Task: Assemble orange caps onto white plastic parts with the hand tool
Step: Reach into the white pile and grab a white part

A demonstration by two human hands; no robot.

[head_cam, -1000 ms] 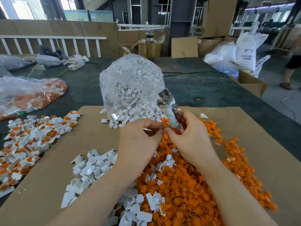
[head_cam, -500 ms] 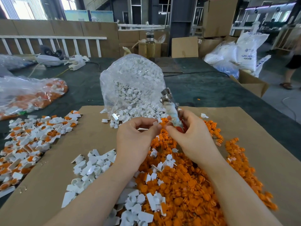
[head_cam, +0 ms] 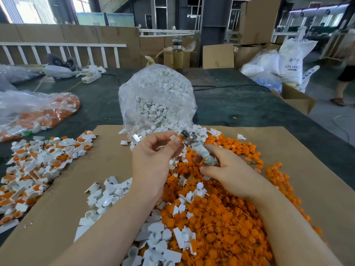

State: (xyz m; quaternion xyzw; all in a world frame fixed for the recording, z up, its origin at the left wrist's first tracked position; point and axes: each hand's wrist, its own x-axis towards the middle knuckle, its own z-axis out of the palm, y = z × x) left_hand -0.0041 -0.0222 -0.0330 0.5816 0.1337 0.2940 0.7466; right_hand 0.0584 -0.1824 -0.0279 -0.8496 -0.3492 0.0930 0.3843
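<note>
The left hand [head_cam: 153, 160] pinches a small white plastic part [head_cam: 173, 137] between thumb and fingertips, right against the metal head of the hand tool [head_cam: 194, 145] — its wrapped handle lies in the right hand's [head_cam: 228, 169] closed grip. Both hover over the heap of orange caps [head_cam: 221, 217] on the cardboard-covered surface [head_cam: 307, 154], loose white pieces [head_cam: 107, 196] beside it. Behind stands a clear bag of white parts [head_cam: 156, 104] — finished pieces [head_cam: 34, 166] lie far left.

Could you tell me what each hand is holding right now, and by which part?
Left hand pinches a white plastic part at its edge; right hand grips the hand tool by its wrapped handle.
</note>
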